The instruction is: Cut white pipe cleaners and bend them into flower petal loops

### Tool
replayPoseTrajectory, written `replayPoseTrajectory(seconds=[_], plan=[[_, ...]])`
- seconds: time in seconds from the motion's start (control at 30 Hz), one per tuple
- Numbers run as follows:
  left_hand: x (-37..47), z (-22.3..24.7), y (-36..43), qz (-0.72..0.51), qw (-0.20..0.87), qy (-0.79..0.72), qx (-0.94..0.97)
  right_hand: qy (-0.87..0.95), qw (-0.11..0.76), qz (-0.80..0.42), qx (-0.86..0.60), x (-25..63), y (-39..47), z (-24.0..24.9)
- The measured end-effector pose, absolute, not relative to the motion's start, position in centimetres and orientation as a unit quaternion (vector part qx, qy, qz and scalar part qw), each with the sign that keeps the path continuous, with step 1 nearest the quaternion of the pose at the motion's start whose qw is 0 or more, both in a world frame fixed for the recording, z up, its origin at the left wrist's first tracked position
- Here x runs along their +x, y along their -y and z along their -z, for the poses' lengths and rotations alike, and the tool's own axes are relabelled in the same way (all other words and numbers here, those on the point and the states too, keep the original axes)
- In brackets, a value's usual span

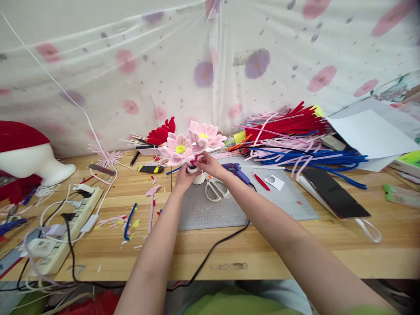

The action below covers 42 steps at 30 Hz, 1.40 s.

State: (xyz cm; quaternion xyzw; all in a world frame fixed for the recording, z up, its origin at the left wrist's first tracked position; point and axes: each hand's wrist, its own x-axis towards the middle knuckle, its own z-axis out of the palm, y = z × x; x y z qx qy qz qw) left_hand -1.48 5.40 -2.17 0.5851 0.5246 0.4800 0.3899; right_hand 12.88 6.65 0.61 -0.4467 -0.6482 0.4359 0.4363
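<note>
Two pink fuzzy flowers with yellow centres, one on the left (pixel 179 149) and one on the right (pixel 204 135), stand above a small white holder (pixel 198 178) on the grey cutting mat (pixel 210 214). My left hand (pixel 186 177) is closed at the base of the flowers, beside the holder. Close against it, my right hand (pixel 207 165) has its fingers pinched at a small dark red piece under the petals. What exactly either hand grips is too small and hidden to tell. Behind the left flower is a red flower (pixel 161 131).
Scissors (pixel 216 190) and a blue glue gun (pixel 236 171) lie right of my hands. Bundles of red, pink and blue stems (pixel 288 127) fill the back right, near a phone (pixel 334 192). A power strip (pixel 70 225) and a white head form (pixel 36 157) are at left.
</note>
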Motion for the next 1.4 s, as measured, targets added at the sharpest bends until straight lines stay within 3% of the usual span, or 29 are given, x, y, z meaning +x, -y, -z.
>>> replayPoseTrajectory(seconds=[0.27, 0.5, 0.57, 0.73, 1.07, 1.2, 1.3, 1.4], plan=[[-2.2, -1.1, -4.6, -0.593, 0.449, -0.463, 0.482, 0.635, 0.463, -0.471, -0.402, 13.6, -4.9, 0.9], [-3.0, -2.6, -3.8, -0.615, 0.492, -0.478, 0.388, 0.495, 0.498, -0.627, -0.337, 12.1, -2.4, 2.3], [-3.0, -2.6, -3.4, -0.620, 0.499, -0.483, 0.365, 0.518, 0.519, -0.583, -0.350, 11.9, -1.8, 1.8], [-2.3, -2.8, -2.2, -0.649, 0.507, -0.483, 0.298, 0.654, 0.564, -0.295, -0.409, 10.7, -1.2, -0.2], [-1.9, -3.3, -2.3, -0.687, 0.522, -0.427, 0.270, 0.777, 0.472, -0.063, -0.412, 9.0, 0.5, -0.1], [-4.3, -4.0, -2.9, -0.663, 0.543, -0.432, 0.281, 0.773, 0.446, -0.081, -0.444, 11.8, -0.1, 2.1], [-5.9, -4.3, -2.9, -0.637, 0.551, -0.440, 0.310, 0.636, 0.513, -0.157, -0.555, 14.4, -2.3, 2.5], [-6.8, -3.8, -2.9, -0.631, 0.533, -0.448, 0.343, 0.503, 0.623, -0.235, -0.551, 16.6, -4.3, 0.9]])
